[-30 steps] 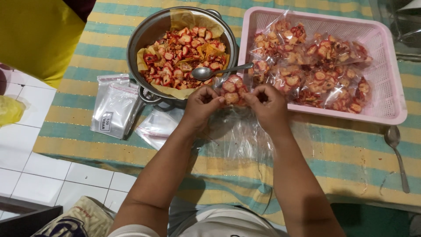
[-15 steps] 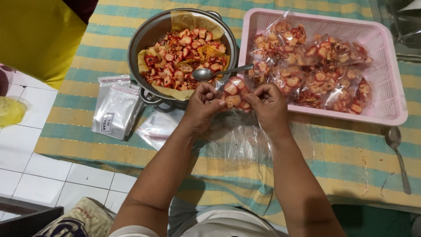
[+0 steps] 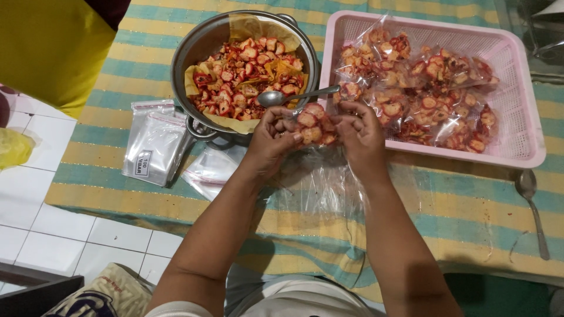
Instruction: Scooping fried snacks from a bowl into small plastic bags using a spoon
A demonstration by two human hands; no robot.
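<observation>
Fingers of left hand (image 3: 275, 130) & right hand (image 3: 358, 130) pinched shut on snack bag (image 3: 312, 124); sealing step, next needs firm press along top.

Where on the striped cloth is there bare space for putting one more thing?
Free: the cloth between the pink basket and the near edge, left of the spoon. Crowded: around the pot, with empty bags beside it.

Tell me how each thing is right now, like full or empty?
Pot: open, partly filled with red chips.
Small bag: filled, held by left hand and right hand.
Pink basket: holding filled bags.
Spoon in pot: resting on rim.
Stack of bags: empty, flat.
</observation>
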